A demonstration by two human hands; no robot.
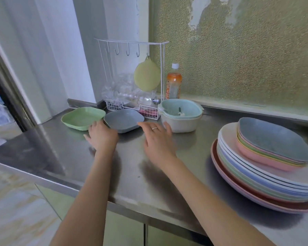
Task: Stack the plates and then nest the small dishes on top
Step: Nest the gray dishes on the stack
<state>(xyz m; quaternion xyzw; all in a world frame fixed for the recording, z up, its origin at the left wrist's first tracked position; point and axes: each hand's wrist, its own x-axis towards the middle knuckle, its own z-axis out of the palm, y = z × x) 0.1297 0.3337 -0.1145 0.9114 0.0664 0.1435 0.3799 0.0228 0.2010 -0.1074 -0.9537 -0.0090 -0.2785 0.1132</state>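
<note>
Steel counter (149,167): plate stack (260,185) far right of grey dish (124,120), nested small dishes (274,144) on top. Green dish (83,118) just left of grey dish. Left hand (101,135) at grey dish's near-left rim, fingers (93,126) relaxed, grip unclear. Right hand (156,137) near its right rim, fingers spread, holding nothing.

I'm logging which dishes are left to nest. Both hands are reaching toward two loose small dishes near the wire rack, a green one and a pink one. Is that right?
Not quite. The head view shows the left hand and right hand reaching toward the green dish and a grey-blue dish, not a pink one, near the wire rack.
</note>
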